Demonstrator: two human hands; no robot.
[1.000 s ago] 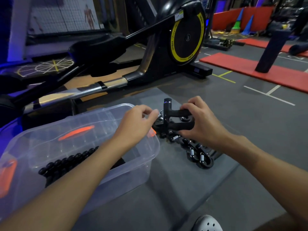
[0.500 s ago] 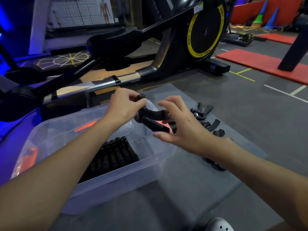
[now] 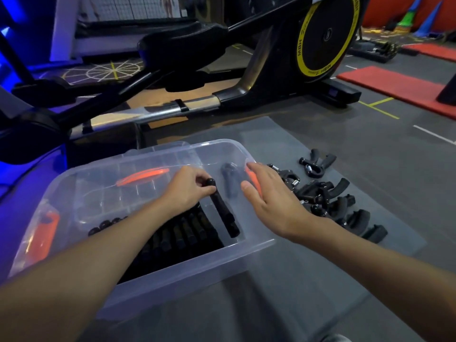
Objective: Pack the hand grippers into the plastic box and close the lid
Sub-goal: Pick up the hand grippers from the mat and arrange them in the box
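A clear plastic box (image 3: 197, 272) with orange latches stands on the floor mat at the lower left. Inside it lies a row of several black hand grippers (image 3: 182, 233). My left hand (image 3: 185, 188) is inside the box and grips the top of a black hand gripper (image 3: 223, 211), which leans at the right end of that row. My right hand (image 3: 269, 196) hovers over the box's right rim, fingers straight, holding nothing. A pile of several black hand grippers (image 3: 330, 196) lies on the mat just right of the box.
A black elliptical trainer (image 3: 271, 70) with a yellow-ringed flywheel stands right behind the box. The grey floor mat (image 3: 283, 292) lies under the box and the pile. Red mats (image 3: 394, 87) lie on the floor at the far right.
My left hand has carried the hand gripper from above the box's rim down into the box beside the row. My right hand has let go of it and opened.
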